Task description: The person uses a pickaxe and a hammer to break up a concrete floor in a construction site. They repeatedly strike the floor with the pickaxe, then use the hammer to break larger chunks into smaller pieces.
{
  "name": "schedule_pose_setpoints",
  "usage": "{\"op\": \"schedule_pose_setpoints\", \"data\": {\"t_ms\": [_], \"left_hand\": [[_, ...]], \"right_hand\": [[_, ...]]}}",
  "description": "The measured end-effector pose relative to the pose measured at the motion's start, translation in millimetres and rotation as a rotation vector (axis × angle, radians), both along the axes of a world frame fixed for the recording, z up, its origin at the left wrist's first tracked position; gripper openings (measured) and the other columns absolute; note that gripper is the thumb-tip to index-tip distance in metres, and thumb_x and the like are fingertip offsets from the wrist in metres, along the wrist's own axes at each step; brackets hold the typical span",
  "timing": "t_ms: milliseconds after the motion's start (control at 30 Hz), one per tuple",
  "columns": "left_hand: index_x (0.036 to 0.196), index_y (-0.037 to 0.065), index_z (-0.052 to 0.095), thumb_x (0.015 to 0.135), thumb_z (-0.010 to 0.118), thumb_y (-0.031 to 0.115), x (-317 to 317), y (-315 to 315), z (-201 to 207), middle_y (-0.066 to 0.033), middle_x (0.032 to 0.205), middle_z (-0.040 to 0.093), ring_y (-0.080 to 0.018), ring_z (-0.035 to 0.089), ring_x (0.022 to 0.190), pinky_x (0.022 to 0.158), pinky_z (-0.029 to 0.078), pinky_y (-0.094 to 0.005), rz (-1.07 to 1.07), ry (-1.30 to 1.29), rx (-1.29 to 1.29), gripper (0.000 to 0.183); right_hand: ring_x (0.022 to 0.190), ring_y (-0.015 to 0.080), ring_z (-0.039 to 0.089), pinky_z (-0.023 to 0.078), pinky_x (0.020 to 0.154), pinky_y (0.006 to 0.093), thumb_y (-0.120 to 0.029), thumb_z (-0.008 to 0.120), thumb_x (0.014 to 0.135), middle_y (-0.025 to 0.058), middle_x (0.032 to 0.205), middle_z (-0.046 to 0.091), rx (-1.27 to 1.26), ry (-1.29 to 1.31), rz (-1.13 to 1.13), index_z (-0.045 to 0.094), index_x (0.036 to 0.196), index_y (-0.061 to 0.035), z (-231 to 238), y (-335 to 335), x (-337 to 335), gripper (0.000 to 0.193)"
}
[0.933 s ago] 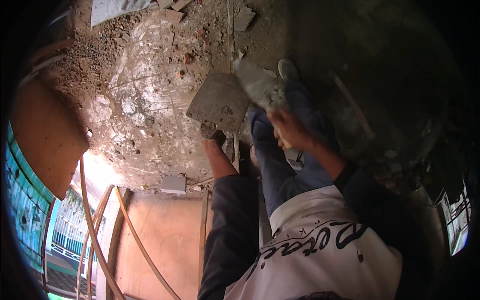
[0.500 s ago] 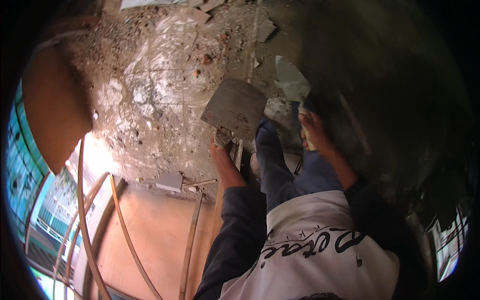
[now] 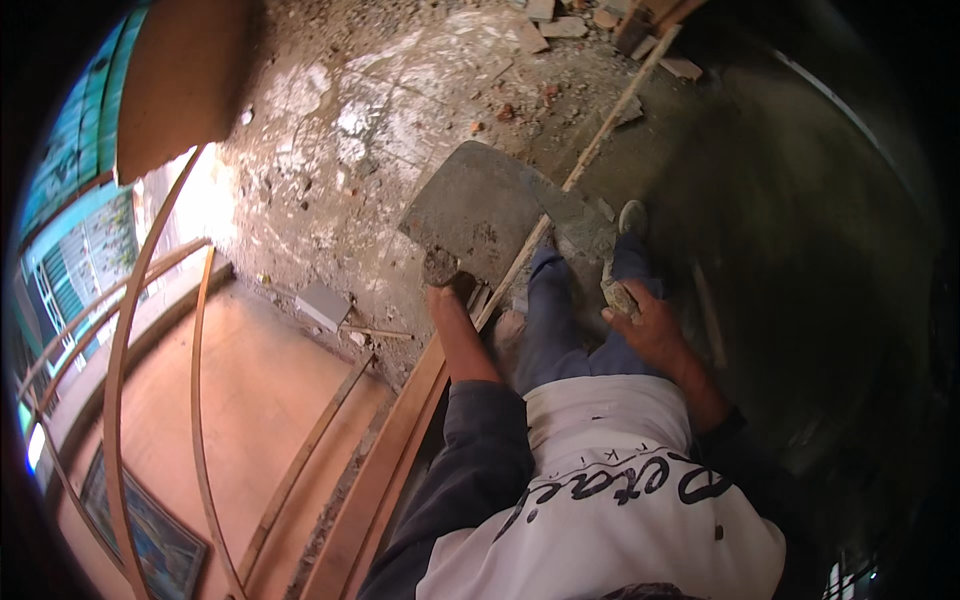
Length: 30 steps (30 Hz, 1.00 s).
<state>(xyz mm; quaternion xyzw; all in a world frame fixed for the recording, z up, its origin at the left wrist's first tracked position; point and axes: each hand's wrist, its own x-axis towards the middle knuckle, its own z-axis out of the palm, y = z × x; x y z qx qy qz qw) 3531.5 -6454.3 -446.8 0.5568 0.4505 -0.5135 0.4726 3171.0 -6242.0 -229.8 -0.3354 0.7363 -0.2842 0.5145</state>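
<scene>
My left hand (image 3: 447, 292) is closed at the near edge of a flat grey board (image 3: 470, 195), held out over the floor. A roundish grey lump (image 3: 440, 266) hides most of its fingers; I cannot tell whether it is mortar or a handle end. In my right hand (image 3: 645, 322) is a trowel (image 3: 580, 222), gripped by its pale, crusted handle. The trowel's grey blade points forward and left, its tip overlapping the board's right edge in this view. Whether the two touch is unclear. Both hands are in front of my legs.
A long wooden batten (image 3: 625, 105) runs diagonally past the board. Rubble and broken tiles (image 3: 563, 27) litter the dusty floor. At left are an orange panel (image 3: 270, 370) with wooden strips, a grey block (image 3: 324, 306) and a brown panel (image 3: 180, 80). The right side is dark.
My view has turned, bringing more of the batten and the orange panel into sight. The trowel blade has come from apart to overlapping the board's right edge. Both hands keep their holds.
</scene>
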Motion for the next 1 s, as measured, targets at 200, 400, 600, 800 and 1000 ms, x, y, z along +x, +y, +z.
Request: {"op": "schedule_pose_setpoints", "data": {"t_ms": [200,400,600,800,1000], "left_hand": [[0.091,0.007,0.068,0.089,0.05,0.01,25,-8,44,-0.0069,0.09,0.065,-0.0242,0.062,0.078,0.057,0.047,-0.0374,0.326,0.118,0.07,0.018],[0.118,0.006,0.06,0.096,0.046,0.018,56,-10,59,-0.0139,0.125,0.061,-0.0233,0.056,0.121,0.106,0.044,-0.0367,0.234,-0.116,-0.067,0.028],[0.128,0.005,0.056,0.099,0.045,0.025,94,-16,41,-0.0141,0.135,0.057,-0.0264,0.053,0.127,0.11,0.043,-0.0415,0.214,0.03,-0.145,0.036],[0.138,0.004,0.052,0.103,0.044,0.032,79,-36,71,-0.0144,0.145,0.053,-0.0295,0.051,0.133,0.114,0.041,-0.0463,0.152,0.268,-0.247,0.045],[0.141,0.002,0.049,0.107,0.033,0.028,31,-48,142,-0.0135,0.145,0.054,-0.0283,0.048,0.136,0.115,0.039,-0.0427,-0.384,-0.11,-0.278,0.046]], "right_hand": [[0.085,0.0312,0.069,0.053,0.077,0.0395,-0.03,0.071,0.091,0.0209,0.093,0.069,-0.069,-0.047,-0.077,0.056,0.124,-0.0028,39,-35,34,0.046],[0.094,0.0453,0.067,0.053,0.077,0.0458,-0.029,0.068,0.095,0.0265,0.096,0.069,-0.001,-0.086,0.13,0.051,0.133,-0.0002,57,-75,63,0.051],[0.089,0.035,0.069,0.054,0.077,0.0421,-0.033,0.067,0.097,0.0235,0.098,0.068,-0.265,0.05,-0.145,0.052,0.126,0.0039,71,-106,68,0.05],[0.084,0.0212,0.065,0.053,0.075,0.036,-0.033,0.07,0.095,0.0171,0.101,0.067,-0.367,-0.065,-0.308,0.052,0.13,0.0038,104,-113,62,0.054],[0.088,0.0223,0.065,0.053,0.078,0.0357,-0.032,0.071,0.094,0.0177,0.1,0.067,-0.197,0.01,-0.216,0.052,0.128,0.0038,105,-85,76,0.053]]}}
